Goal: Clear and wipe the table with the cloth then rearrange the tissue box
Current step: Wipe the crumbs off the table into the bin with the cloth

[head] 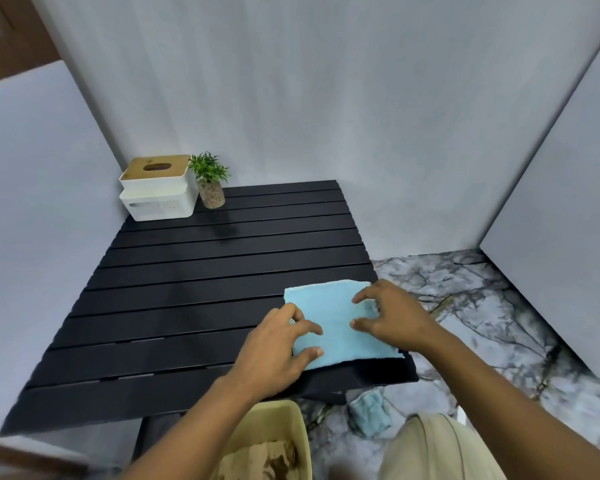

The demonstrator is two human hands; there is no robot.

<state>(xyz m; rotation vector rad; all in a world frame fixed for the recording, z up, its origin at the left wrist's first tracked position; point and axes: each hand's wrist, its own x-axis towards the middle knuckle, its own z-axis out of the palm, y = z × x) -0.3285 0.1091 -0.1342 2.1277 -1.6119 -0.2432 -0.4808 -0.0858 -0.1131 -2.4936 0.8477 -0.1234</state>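
A light blue cloth (pixel 336 320), folded flat, lies at the near right corner of the black slatted table (pixel 187 278). My left hand (pixel 278 344) rests on the cloth's left edge with fingers spread, thumb on its near corner. My right hand (pixel 392 317) hovers over the cloth's right side, fingers curled and touching it. Whether either hand grips the cloth is unclear. The white tissue box (pixel 158 188) with a wooden lid stands at the table's far left corner.
A small potted plant (pixel 210 181) in a glass jar stands right of the tissue box. A beige bin (pixel 274 441) with brown waste sits below the table's near edge. Another bluish cloth (pixel 369 414) lies on the marble floor. Grey panels enclose the area.
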